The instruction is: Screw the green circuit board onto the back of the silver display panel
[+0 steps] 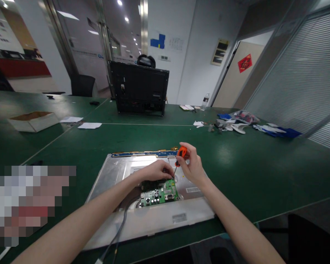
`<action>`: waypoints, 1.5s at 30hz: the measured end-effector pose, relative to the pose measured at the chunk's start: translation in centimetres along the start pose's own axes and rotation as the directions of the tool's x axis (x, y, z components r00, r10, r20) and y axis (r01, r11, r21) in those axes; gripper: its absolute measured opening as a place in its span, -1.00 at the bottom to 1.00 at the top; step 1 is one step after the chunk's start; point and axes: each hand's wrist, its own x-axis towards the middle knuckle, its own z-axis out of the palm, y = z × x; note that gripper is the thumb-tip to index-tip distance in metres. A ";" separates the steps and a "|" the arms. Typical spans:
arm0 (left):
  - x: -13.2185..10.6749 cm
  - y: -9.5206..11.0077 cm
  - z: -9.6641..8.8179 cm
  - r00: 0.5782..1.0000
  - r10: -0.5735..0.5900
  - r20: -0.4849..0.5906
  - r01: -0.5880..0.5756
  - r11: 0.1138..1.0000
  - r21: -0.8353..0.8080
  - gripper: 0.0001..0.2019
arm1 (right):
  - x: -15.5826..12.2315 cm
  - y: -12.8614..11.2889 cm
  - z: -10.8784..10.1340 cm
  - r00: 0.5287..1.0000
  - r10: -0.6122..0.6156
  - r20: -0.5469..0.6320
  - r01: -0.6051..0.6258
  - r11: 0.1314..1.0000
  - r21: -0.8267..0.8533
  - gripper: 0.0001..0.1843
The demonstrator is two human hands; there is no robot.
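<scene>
My right hand [191,165] is closed around the orange and black handle of a screwdriver [181,151]. The screwdriver's thin shaft slants down to the upper right corner of a green circuit board [161,192]. That board lies on the metal back of a flat display panel [118,170], which rests on the table. Bent over the board's upper edge, my left hand [159,170] has its fingertips close to the screwdriver's tip. Its fingers are curled together, and whether they pinch anything is hidden. A dark cable [123,220] runs from the board's left side toward the panel's near edge.
A black monitor housing [140,88] stands upright at the back of the green table [236,176]. An open white box [33,122] and paper sheets [90,125] lie at left. Gloves and bags [242,119] are heaped at right, near a bottle [205,101]. A blurred patch covers the left edge.
</scene>
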 end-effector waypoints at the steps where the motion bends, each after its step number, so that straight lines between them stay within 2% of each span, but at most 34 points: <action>1: 0.0 0.0 0.0 1.000 0.000 0.000 0.000 1.000 0.001 -0.87 | 0.0 -0.1 0.0 1.000 -0.002 0.001 0.002 1.000 -0.007 -0.54; 12: 0.0 -0.1 0.0 1.000 0.001 -0.005 -0.001 1.000 0.003 -0.89 | -0.1 -0.6 -0.4 0.998 0.005 0.061 -0.010 0.997 0.079 -0.41; 22: 0.0 0.2 0.0 1.000 0.006 -0.008 -0.006 1.000 0.016 -0.88 | -0.1 -0.2 0.1 0.999 -0.032 -0.017 0.030 0.995 -0.096 -0.42; 26: 0.0 0.1 0.0 1.000 0.015 -0.004 -0.015 1.000 0.019 -0.89 | -0.1 -0.4 -0.2 0.997 -0.055 0.051 0.056 0.998 -0.029 -0.39; 29: 0.0 0.0 0.0 1.000 0.011 -0.003 -0.011 1.000 0.000 -0.89 | 0.0 -0.4 -0.3 0.996 -0.024 0.086 0.021 0.999 0.026 -0.39; 33: 0.0 0.0 0.0 1.000 0.004 -0.005 -0.004 1.000 -0.001 -0.88 | 0.0 0.0 -0.2 0.998 0.023 0.058 -0.024 1.000 0.018 -0.38; 38: 0.0 0.0 0.0 1.000 0.008 0.008 -0.008 1.000 0.001 -0.87 | -0.1 0.5 0.0 1.000 0.019 0.011 -0.020 1.000 0.021 -0.34; 45: 0.0 -0.1 0.0 0.999 0.030 0.014 -0.031 0.999 0.031 -0.86 | -0.1 0.2 -0.3 0.998 -0.018 0.062 0.019 1.000 -0.016 -0.39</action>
